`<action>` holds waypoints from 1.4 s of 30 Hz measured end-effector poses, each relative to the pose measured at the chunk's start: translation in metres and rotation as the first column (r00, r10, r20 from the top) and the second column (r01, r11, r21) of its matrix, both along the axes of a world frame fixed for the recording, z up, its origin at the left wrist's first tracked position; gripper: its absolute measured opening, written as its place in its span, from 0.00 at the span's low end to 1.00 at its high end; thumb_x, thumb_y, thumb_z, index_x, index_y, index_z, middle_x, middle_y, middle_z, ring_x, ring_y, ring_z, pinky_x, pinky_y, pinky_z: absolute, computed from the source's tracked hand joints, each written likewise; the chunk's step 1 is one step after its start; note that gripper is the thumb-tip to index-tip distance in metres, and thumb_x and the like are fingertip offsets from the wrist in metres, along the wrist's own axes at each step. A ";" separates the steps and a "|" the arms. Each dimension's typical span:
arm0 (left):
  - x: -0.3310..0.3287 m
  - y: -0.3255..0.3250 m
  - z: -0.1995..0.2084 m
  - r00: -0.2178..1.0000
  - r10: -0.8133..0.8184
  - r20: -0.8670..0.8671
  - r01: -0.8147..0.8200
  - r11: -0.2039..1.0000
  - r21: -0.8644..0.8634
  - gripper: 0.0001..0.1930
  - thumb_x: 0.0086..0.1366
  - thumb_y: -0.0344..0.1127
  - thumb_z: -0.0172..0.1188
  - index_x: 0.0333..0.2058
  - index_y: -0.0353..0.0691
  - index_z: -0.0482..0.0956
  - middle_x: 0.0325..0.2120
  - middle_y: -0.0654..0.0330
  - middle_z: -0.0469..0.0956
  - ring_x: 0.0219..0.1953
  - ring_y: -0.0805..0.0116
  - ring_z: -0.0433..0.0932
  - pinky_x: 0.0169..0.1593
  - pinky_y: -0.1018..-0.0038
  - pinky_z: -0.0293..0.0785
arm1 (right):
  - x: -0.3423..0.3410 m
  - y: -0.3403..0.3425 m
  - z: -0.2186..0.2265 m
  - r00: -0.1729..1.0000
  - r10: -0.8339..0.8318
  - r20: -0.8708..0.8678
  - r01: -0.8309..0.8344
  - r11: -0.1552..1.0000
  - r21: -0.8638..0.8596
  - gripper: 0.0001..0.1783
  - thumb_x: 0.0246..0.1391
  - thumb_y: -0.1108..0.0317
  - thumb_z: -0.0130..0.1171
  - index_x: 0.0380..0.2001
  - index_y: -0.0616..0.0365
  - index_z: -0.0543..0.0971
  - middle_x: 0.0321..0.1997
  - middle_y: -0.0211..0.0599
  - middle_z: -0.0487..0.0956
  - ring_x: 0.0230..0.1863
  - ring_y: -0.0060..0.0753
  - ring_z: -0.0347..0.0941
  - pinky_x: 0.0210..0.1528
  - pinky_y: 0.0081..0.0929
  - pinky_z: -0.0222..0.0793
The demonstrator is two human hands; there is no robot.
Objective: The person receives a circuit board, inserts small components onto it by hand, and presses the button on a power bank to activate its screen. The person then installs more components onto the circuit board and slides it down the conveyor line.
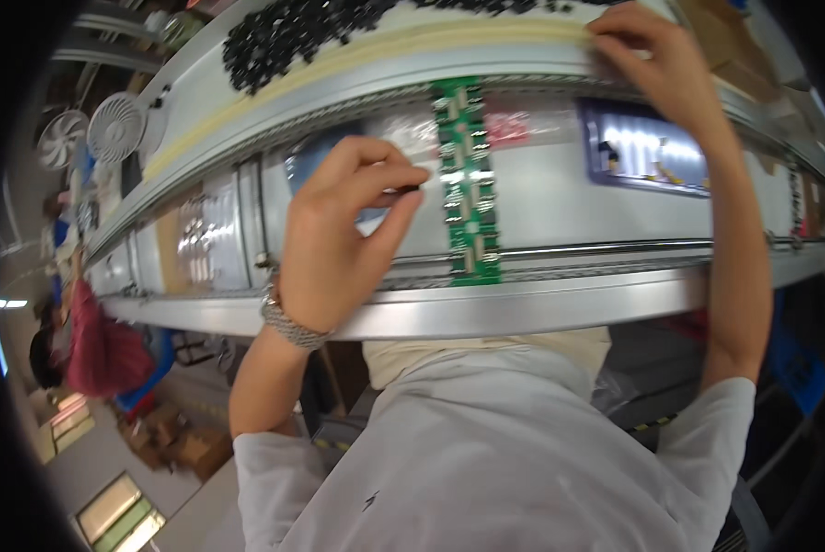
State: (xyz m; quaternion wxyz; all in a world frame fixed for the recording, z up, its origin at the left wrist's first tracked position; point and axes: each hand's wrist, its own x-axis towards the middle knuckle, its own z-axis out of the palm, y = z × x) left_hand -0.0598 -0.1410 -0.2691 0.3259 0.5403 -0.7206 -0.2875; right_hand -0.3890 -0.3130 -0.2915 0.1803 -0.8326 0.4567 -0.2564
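Note:
A long green circuit board (468, 189) lies across the two rails of a conveyor, with small parts in rows along it. Just left of the board, my left hand (343, 225) is closed in a pinch on a small black part (409, 189). My right hand (652, 60) reaches over the far rail, its thumb and fingers drawn together by the yellow strip. What it holds there, if anything, cannot be made out. Beyond the far rail spreads a heap of small black parts (293, 41) on a white surface.
Metal rails (541, 308) run along the conveyor's near and far sides. Under the board level lie a dark-framed tray (647, 152) and a pink packet (509, 127). At the left stand white fans (116, 127), and a person in red (104, 345) sits farther off.

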 end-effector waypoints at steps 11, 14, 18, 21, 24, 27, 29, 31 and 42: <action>-0.019 -0.002 -0.013 0.982 -0.023 0.187 0.042 0.995 -0.094 0.08 0.56 0.19 0.66 0.35 0.34 0.85 0.37 0.60 0.82 0.33 0.68 0.79 0.36 0.77 0.76 | -0.027 -0.012 -0.022 0.973 -0.220 0.070 0.210 0.970 0.123 0.08 0.53 0.80 0.60 0.37 0.70 0.82 0.32 0.40 0.82 0.29 0.25 0.75 0.35 0.17 0.74; -0.023 -0.002 -0.013 0.971 -0.037 0.235 0.069 0.989 -0.130 0.08 0.55 0.19 0.66 0.35 0.34 0.85 0.37 0.59 0.82 0.34 0.67 0.79 0.36 0.76 0.76 | -0.036 -0.008 -0.020 0.972 -0.205 0.111 0.182 0.966 0.185 0.06 0.53 0.79 0.61 0.35 0.70 0.83 0.31 0.40 0.82 0.26 0.24 0.75 0.30 0.15 0.73; -0.025 -0.001 -0.016 0.957 -0.050 0.284 0.104 0.979 -0.177 0.08 0.55 0.18 0.66 0.35 0.34 0.85 0.37 0.59 0.83 0.34 0.66 0.79 0.38 0.75 0.76 | -0.040 -0.010 -0.018 0.966 -0.235 0.104 0.208 0.954 0.216 0.07 0.54 0.77 0.61 0.36 0.69 0.83 0.32 0.39 0.82 0.27 0.24 0.75 0.31 0.16 0.73; -0.022 0.000 -0.019 0.957 -0.023 0.291 0.079 0.980 -0.184 0.08 0.56 0.18 0.66 0.35 0.34 0.85 0.37 0.59 0.83 0.34 0.66 0.79 0.39 0.74 0.75 | -0.033 -0.013 -0.022 0.967 -0.236 0.097 0.207 0.948 0.241 0.08 0.55 0.75 0.61 0.37 0.68 0.83 0.33 0.38 0.82 0.28 0.25 0.75 0.32 0.18 0.73; -0.023 -0.002 -0.021 0.956 -0.029 0.292 0.087 0.978 -0.188 0.08 0.56 0.18 0.66 0.35 0.34 0.85 0.37 0.59 0.82 0.34 0.66 0.79 0.39 0.74 0.75 | -0.034 -0.014 -0.021 0.967 -0.244 0.081 0.215 0.941 0.262 0.09 0.56 0.73 0.62 0.38 0.66 0.84 0.34 0.37 0.82 0.29 0.25 0.74 0.33 0.19 0.72; -0.022 -0.006 -0.020 0.950 -0.055 0.306 0.119 0.974 -0.193 0.08 0.56 0.18 0.66 0.35 0.34 0.85 0.37 0.59 0.82 0.34 0.65 0.79 0.38 0.75 0.75 | -0.035 -0.018 -0.018 0.967 -0.246 0.067 0.218 0.934 0.283 0.09 0.57 0.70 0.62 0.39 0.65 0.84 0.35 0.35 0.82 0.30 0.26 0.74 0.34 0.21 0.72; -0.021 -0.005 -0.021 0.950 -0.058 0.308 0.122 0.973 -0.196 0.08 0.56 0.19 0.66 0.35 0.34 0.85 0.37 0.59 0.82 0.34 0.66 0.78 0.38 0.75 0.75 | -0.034 -0.019 -0.020 0.969 -0.239 0.059 0.211 0.930 0.300 0.10 0.58 0.69 0.62 0.39 0.64 0.84 0.36 0.35 0.82 0.30 0.26 0.74 0.35 0.22 0.72; -0.019 -0.006 -0.020 0.948 -0.062 0.312 0.132 0.969 -0.209 0.08 0.57 0.19 0.66 0.36 0.34 0.85 0.37 0.59 0.82 0.34 0.66 0.78 0.38 0.75 0.75 | -0.031 -0.022 -0.019 0.972 -0.228 0.056 0.200 0.930 0.310 0.11 0.59 0.68 0.62 0.40 0.63 0.84 0.37 0.34 0.82 0.31 0.26 0.74 0.36 0.23 0.72; 0.037 -0.098 0.002 0.914 0.213 0.345 -0.060 0.912 -0.406 0.06 0.60 0.30 0.64 0.35 0.36 0.85 0.33 0.57 0.82 0.28 0.61 0.78 0.34 0.69 0.75 | -0.009 0.011 0.009 0.966 -0.130 0.223 0.104 0.987 0.126 0.11 0.59 0.72 0.64 0.45 0.64 0.84 0.43 0.33 0.81 0.37 0.24 0.73 0.42 0.17 0.69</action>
